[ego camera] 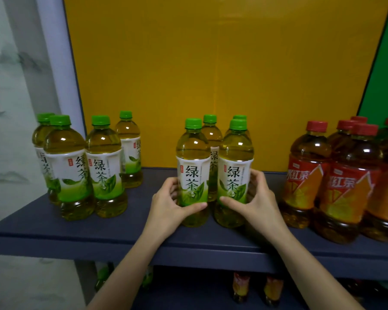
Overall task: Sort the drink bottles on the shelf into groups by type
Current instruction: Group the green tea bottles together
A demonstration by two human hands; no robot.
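**Two green tea bottles, one held in each hand**

The near-left bottle (193, 171) and the near-right bottle (236, 173) stand upright on the shelf (121, 233), close side by side, with two more green-capped bottles just behind them. Both look full, so I judge them rather heavy for plastic. The wall should be stiff but give under a hard squeeze, and the glossy label may be slippery. The best hold is low on the labelled middle, where the body narrows.

The left hand (168, 204) is curled round the near-left bottle, thumb across the front of the label. The right hand (260, 202) wraps the near-right bottle in the same way — neither hand has room for anything else.

Beyond the left hand, well apart, stands a group of green tea bottles (76, 166). Beyond the right hand — nearer — stand the red tea bottles (345, 182).
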